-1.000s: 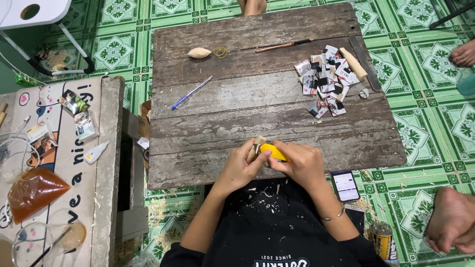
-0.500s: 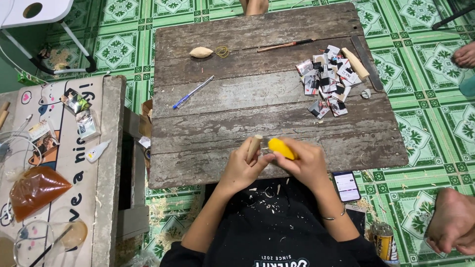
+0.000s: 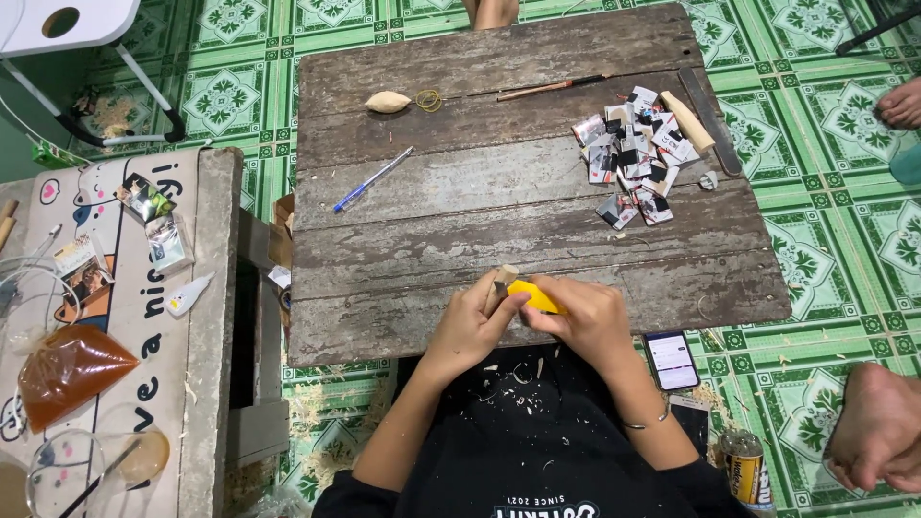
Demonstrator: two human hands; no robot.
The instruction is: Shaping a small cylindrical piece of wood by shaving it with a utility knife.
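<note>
A phone (image 3: pixel 671 360) is lying lit, white-screened, on the floor; a yellow-black can (image 3: pixel 745 470) is standing nearby; small packets (image 3: pixel 153 221) are resting left.

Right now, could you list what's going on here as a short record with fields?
left hand: left hand grips a small wood piece
right hand: right hand holds a yellow-handled knife against the wood
surface: weathered plank board on green tiled floor
on board: blue pen, carved wooden blank, rubber band, heap of paper scraps
lap: wood shavings
</note>
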